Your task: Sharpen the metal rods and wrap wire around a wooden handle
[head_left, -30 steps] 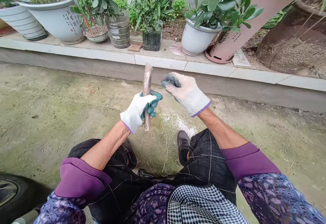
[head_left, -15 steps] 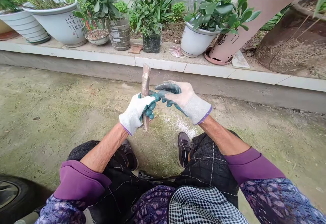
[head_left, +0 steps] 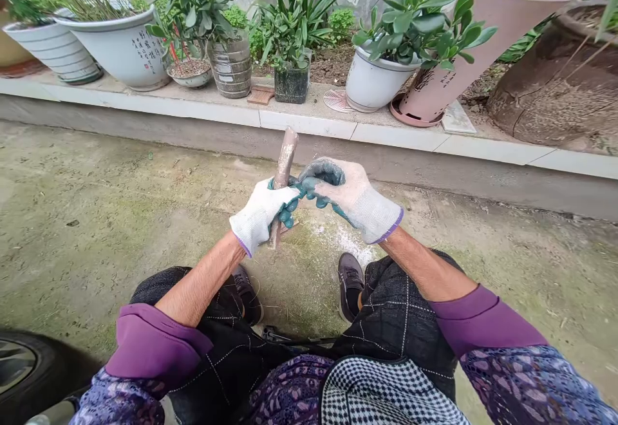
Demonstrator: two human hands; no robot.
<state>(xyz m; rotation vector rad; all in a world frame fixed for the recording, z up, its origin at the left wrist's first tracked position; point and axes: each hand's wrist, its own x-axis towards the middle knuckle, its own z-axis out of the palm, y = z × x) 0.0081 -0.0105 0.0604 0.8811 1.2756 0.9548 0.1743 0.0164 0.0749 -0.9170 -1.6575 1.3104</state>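
Note:
My left hand (head_left: 273,206), in a white work glove with a green coated palm, is wrapped round a short, thick wooden stick (head_left: 286,154). The stick leans slightly right at its top, and its lower end shows beneath the glove. My right hand (head_left: 338,187), in the same kind of glove with a greyish, dusty coating, is closed with thumb and fingers drawn together. Its fingertips meet the left thumb and fingertips beside the stick. Whatever lies between them, if anything, is hidden. A thin reddish-brown strip (head_left: 290,226) shows just below my left hand.
White powder (head_left: 350,241) is scattered on the mossy concrete ground near my right shoe (head_left: 350,277). Ahead runs a low tiled ledge (head_left: 309,122) with several potted plants, among them a white pot (head_left: 376,80). A tyre (head_left: 38,373) is at lower left.
The stick's top has tilted to the right. My right hand's thumb and fingers have come closer together and now meet the left fingertips.

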